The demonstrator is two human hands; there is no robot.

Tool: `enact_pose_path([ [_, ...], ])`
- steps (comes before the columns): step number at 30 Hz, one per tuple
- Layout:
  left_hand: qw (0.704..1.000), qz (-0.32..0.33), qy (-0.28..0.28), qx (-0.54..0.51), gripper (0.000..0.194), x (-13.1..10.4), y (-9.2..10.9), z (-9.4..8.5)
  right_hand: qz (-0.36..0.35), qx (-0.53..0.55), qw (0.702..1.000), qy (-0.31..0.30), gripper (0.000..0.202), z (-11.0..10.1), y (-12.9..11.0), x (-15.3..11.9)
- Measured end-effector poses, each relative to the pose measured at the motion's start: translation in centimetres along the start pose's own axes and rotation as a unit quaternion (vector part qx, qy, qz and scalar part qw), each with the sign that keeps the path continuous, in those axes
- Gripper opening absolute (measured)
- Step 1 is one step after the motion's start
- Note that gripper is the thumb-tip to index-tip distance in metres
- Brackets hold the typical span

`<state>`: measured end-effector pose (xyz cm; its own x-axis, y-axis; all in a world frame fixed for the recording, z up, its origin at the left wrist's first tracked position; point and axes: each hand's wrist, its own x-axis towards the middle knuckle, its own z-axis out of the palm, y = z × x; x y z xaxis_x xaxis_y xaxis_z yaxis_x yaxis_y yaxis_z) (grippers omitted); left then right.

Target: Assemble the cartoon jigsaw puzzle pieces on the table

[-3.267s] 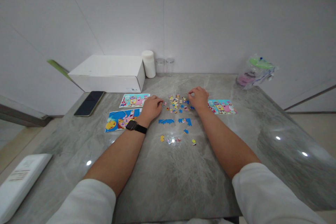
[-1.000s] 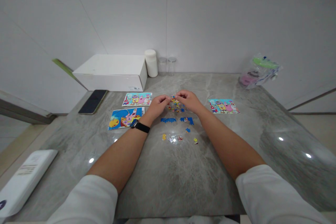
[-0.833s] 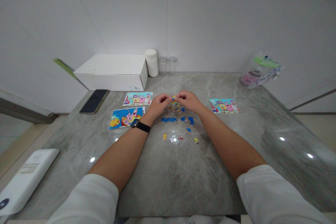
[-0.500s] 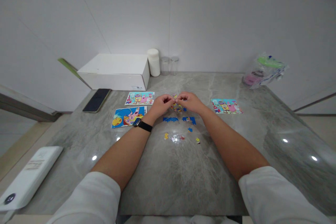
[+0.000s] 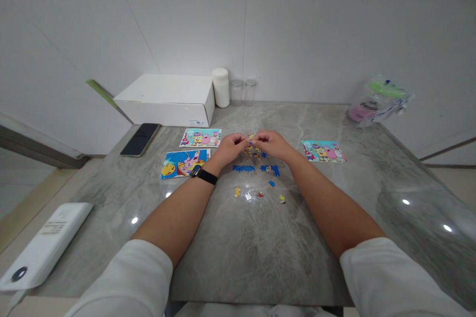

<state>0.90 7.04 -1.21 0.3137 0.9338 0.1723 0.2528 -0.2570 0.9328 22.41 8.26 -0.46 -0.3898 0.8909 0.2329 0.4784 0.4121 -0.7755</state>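
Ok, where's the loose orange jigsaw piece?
In the head view, the orange jigsaw piece lies below centre, just left of the pale piece and closer than the left blue strip.

Puzzle pieces (image 5: pixel 254 155) lie on the table (image 5: pixel 253 247), phone (image 5: pixel 140 139) left, picture card (image 5: pixel 325 151) right.

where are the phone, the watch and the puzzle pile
Phone (image 5: pixel 140 140): head view, on the middle of its dark screen.
Watch (image 5: pixel 204 174): head view, on its black band.
Puzzle pile (image 5: pixel 254 150): head view, on the loose pieces at its near side.
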Motion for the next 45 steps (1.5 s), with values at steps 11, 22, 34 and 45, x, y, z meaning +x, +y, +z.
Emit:
enact_pose_path([
  [11,1.000,-0.008,-0.002,-0.014,0.035,0.0,-0.1,-0.1,0.004,0.005,1.000,-0.002,0.025,-0.1,-0.1,0.0],
  [22,1.000,0.010,-0.014,0.022,0.034,-0.2,-0.1,-0.2,-0.028,-0.051,0.998,-0.008,0.021,-0.3,-0.2,0.0],
  [34,0.992,0.042,0.116,0.020,0.032,-1.1,2.2,0.1,-0.056,-0.070,0.996,0.012,0.017,-0.8,-4.1,-0.4],
  [45,0.987,0.051,0.149,0.020,0.034,-5.4,7.8,-0.7,-0.005,0.105,0.994,0.028,0.036,-1.5,-8.8,-3.0],
])
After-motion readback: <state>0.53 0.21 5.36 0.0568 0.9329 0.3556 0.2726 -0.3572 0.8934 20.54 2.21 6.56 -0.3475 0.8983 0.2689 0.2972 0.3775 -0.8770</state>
